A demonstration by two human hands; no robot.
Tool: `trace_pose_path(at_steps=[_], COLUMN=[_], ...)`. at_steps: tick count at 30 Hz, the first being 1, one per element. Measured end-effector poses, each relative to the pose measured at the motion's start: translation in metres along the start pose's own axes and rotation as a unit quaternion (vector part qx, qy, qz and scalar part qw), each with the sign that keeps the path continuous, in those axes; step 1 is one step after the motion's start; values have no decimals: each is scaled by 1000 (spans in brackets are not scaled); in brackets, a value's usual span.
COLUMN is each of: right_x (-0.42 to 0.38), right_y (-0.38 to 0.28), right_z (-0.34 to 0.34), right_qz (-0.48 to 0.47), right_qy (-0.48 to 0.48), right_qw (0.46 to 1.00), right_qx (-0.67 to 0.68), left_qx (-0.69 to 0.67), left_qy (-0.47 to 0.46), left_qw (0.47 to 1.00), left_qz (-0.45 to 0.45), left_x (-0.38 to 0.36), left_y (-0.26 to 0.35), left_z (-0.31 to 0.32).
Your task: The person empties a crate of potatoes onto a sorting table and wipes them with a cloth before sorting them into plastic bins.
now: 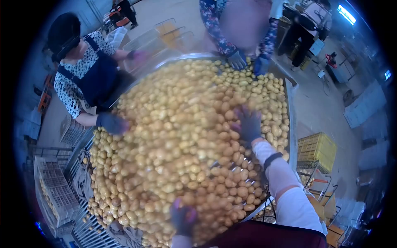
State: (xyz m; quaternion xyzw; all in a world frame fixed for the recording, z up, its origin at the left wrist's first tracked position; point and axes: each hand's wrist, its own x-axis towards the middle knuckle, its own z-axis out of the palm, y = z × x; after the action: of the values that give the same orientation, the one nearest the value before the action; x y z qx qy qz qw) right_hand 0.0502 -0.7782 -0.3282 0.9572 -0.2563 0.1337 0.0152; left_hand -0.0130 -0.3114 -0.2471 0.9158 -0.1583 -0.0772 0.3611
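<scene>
A large heap of potatoes (pixel 165 136) lies on a metal sorting table (pixel 292 120). My right hand (pixel 249 126), in a dark glove with purple fingertips, reaches over the right part of the heap. Its fingers are spread on or just above the potatoes, with none visibly gripped. Near the lower edge, my left hand (pixel 183 217) wears the same kind of glove and is at the near side of the heap. Its thumb and fingers look apart, though blurred, and I see no potato held in it. Haze softens the middle of the view.
Across the table a person's gloved hands (pixel 244 62) work at the far edge. At left another person's gloved hand (pixel 112 123) touches the heap. A yellow crate (pixel 317 152) stands at right, and grey crates (pixel 58 190) at left. Metal slats (pixel 89 227) show at lower left.
</scene>
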Motion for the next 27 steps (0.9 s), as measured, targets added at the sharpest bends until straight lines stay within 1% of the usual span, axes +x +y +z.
trace_pose_path(at_steps=[1,3,4,5,6,7,8,9,10,12,14,15,16,17,18,19,21,22,24,25,26,27], right_x=[17,49,58,68,80,90,94,99,100,105,109,108,112,104,92,81,59,45,20,7,-10,-24], right_y=[-2,-11,-20,-34,-50,-66,-85,-104,-124,-145,-146,-145,-138,-131,-125,-117,-103,-95,-82,-76,-72,-69], right_z=[5,8,6,-5,-20,-26,-5,15,30,48,33,11,15,33,21,8,-21,-32,-61,-79,-99,-120], right_qz=[15,55,83,92,99,104,41,-43,-145,-161,-147,-138,-126,-134,-117,-72,-70,-33,32,55,78,98], right_qy=[2,1,-2,-14,-26,-40,50,120,142,71,60,-24,-106,-89,-106,-177,-172,-178,-174,-161,-147,-133], right_qw=[1000,998,996,996,994,991,977,941,911,944,928,941,915,892,867,863,820,785,706,687,667,647], right_qx=[-9,-21,-24,11,44,74,202,314,360,278,337,308,369,422,472,467,542,592,686,707,726,745], left_qx=[-68,-120,-102,-12,89,95,102,110,103,95,67,49,75,97,46,-3,41,63,73,77,83,37], left_qy=[-17,-39,-49,-31,12,8,1,-8,-1,-6,22,34,24,17,31,47,51,56,54,56,97,74], left_qw=[992,971,974,997,994,993,993,992,992,992,996,997,994,990,997,999,996,992,988,985,978,984], left_qz=[-108,-204,-194,-63,62,65,67,69,75,85,62,47,71,96,54,10,64,95,125,142,163,156], left_x=[3,4,2,0,-1,0,0,-1,1,5,3,-2,1,5,1,-5,-1,1,2,3,6,2], left_y=[0,-4,-9,-10,-11,-13,-15,-16,-14,-4,-8,-8,-2,0,-6,-12,-4,-1,1,5,11,20], left_z=[2,5,5,4,4,4,4,4,5,-3,2,5,2,-1,6,13,11,8,4,3,2,0])
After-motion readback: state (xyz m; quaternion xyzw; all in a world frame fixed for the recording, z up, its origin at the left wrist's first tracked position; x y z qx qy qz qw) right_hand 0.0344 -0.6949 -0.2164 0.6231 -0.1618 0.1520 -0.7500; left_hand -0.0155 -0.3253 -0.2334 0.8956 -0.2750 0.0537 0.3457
